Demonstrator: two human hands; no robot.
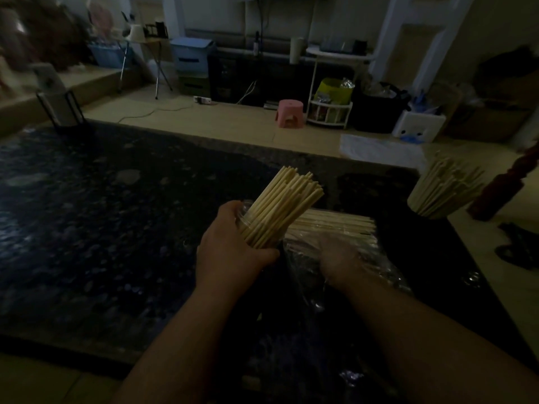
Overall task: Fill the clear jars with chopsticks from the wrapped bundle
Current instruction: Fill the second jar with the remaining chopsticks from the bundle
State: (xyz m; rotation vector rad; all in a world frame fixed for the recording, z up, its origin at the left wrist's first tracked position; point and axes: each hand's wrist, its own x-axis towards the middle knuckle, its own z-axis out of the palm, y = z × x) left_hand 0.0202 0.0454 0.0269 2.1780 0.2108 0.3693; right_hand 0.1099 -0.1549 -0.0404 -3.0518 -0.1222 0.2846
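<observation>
My left hand (230, 252) grips a clear jar (243, 220) tilted to the right, packed with pale wooden chopsticks (285, 202) that stick out of its mouth. Just right of it lies the wrapped bundle of chopsticks (335, 225) in clear plastic wrap (379, 272) on the dark table. My right hand (341, 260) is inside the plastic wrap, on the near end of the bundle; the blur and the film hide how its fingers lie. A second jar full of chopsticks (446, 191) stands at the table's right edge.
The dark speckled table (116, 228) spreads wide to the left. A black stand (62, 112) sits at its far left corner. Beside the full jar is a dark red object (501, 193). On the floor beyond stand a pink stool (290, 112) and a white rack (329, 112).
</observation>
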